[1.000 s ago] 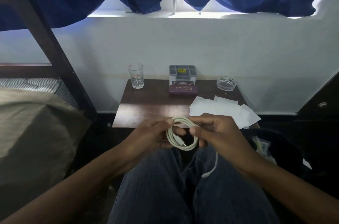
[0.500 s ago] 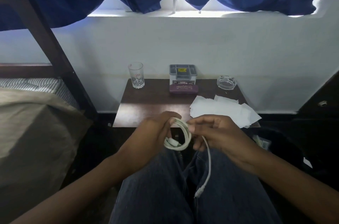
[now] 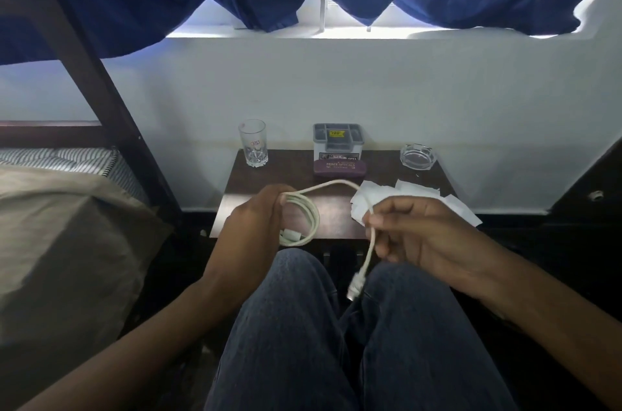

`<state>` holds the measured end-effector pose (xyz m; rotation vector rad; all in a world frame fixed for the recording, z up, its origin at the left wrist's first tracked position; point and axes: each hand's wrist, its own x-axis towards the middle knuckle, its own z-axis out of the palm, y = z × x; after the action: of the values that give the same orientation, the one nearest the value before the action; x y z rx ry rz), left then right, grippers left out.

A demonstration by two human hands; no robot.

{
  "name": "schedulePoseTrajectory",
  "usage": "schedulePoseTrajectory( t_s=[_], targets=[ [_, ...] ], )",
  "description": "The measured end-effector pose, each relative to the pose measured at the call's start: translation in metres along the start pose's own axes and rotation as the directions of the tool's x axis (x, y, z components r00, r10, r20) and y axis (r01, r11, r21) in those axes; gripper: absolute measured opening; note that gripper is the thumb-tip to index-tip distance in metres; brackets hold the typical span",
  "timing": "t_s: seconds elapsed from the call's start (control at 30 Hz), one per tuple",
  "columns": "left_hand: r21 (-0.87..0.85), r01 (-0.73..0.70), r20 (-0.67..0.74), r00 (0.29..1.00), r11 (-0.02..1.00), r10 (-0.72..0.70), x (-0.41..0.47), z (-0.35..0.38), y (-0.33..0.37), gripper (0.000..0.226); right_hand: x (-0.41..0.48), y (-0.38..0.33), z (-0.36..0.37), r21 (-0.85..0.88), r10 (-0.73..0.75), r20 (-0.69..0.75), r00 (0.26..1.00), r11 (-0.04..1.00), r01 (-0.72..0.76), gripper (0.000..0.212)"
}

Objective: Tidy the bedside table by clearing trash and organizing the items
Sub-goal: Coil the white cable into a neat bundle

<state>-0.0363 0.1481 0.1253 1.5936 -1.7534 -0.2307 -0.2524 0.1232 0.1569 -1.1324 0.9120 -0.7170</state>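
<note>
Over the lap, the left hand [image 3: 250,225] clamps its fingers on the coiled white charging cable [image 3: 303,222], while the right hand [image 3: 415,235] pinches the loose tail at three o'clock. Best to feed even loops, then tuck the plug. Beyond, at twelve o'clock, the dark wooden desk [image 3: 286,181] holds scattered white tissues [image 3: 417,195].

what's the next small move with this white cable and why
Probably wrap the loose tail around the coil. The left hand holds the coiled white cable, while the right hand pinches a free length whose plug dangles over the lap.
</note>
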Motion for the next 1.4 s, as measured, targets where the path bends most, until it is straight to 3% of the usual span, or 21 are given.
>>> schedulePoseTrajectory(
  t_s=[0.1, 0.2, 0.4, 0.57, 0.67, 0.77, 0.9, 1.0, 1.17, 1.23, 1.3, 1.4],
  targets=[
    [0.002, 0.001, 0.047, 0.999, 1.000, -0.001, -0.006, 0.005, 0.005, 0.027, 0.000, -0.004, 0.006, 0.278, -0.040, -0.055, 0.998, 0.959, 0.053, 0.007],
    [-0.026, -0.024, 0.073, 0.997, 0.999, 0.026, -0.013, 0.009, 0.012, 0.028, 0.000, -0.002, 0.010, 0.341, -0.038, -0.095, 0.995, 0.938, 0.068, 0.007],
    [-0.120, 0.026, 0.047, 0.999, 0.992, -0.021, -0.015, 0.013, 0.013, 0.026, -0.003, 0.014, 0.016, 0.075, -0.143, -0.090, 0.986, 0.986, 0.150, 0.012],
    [-0.262, 0.044, 0.073, 0.997, 0.964, -0.026, -0.018, 0.015, 0.020, 0.022, -0.004, 0.026, 0.022, -0.302, -0.284, -0.114, 0.952, 0.923, 0.239, 0.016],
    [-0.416, 0.196, 0.097, 0.980, 0.888, -0.171, -0.015, 0.017, 0.021, 0.023, -0.005, 0.022, 0.019, -0.271, -0.221, -0.080, 0.972, 0.943, 0.192, 0.028],
    [-0.509, 0.311, 0.126, 0.949, 0.803, -0.288, -0.011, 0.014, 0.021, 0.026, -0.004, 0.020, 0.016, -0.161, -0.152, -0.072, 0.986, 0.977, 0.139, 0.020],
    [-0.573, 0.327, 0.167, 0.944, 0.752, -0.283, -0.014, 0.015, 0.028, 0.030, -0.006, 0.029, 0.029, -0.113, -0.002, 0.011, 1.000, 0.994, 0.003, 0.032],
    [-0.588, 0.323, 0.181, 0.946, 0.742, -0.269, -0.016, 0.019, 0.031, 0.029, -0.011, 0.035, 0.041, -0.104, 0.032, 0.068, 0.997, 0.994, -0.025, 0.036],
    [-0.599, 0.325, 0.134, 0.942, 0.732, -0.309, -0.017, 0.018, 0.032, 0.029, -0.016, 0.042, 0.049, -0.140, 0.036, 0.079, 0.996, 0.990, -0.025, 0.009],
    [-0.615, 0.346, 0.122, 0.930, 0.709, -0.348, -0.017, 0.017, 0.033, 0.029, -0.016, 0.043, 0.051, -0.176, 0.014, 0.086, 0.996, 0.984, 0.001, 0.008],
    [-0.650, 0.386, 0.139, 0.907, 0.655, -0.397, -0.018, 0.017, 0.033, 0.029, -0.017, 0.045, 0.051, -0.333, -0.042, 0.073, 0.996, 0.941, 0.064, 0.009],
    [-0.714, 0.448, 0.199, 0.867, 0.538, -0.457, -0.018, 0.015, 0.036, 0.030, -0.017, 0.054, 0.047, -0.661, -0.131, 0.076, 0.989, 0.736, 0.148, 0.014]
  ],
)
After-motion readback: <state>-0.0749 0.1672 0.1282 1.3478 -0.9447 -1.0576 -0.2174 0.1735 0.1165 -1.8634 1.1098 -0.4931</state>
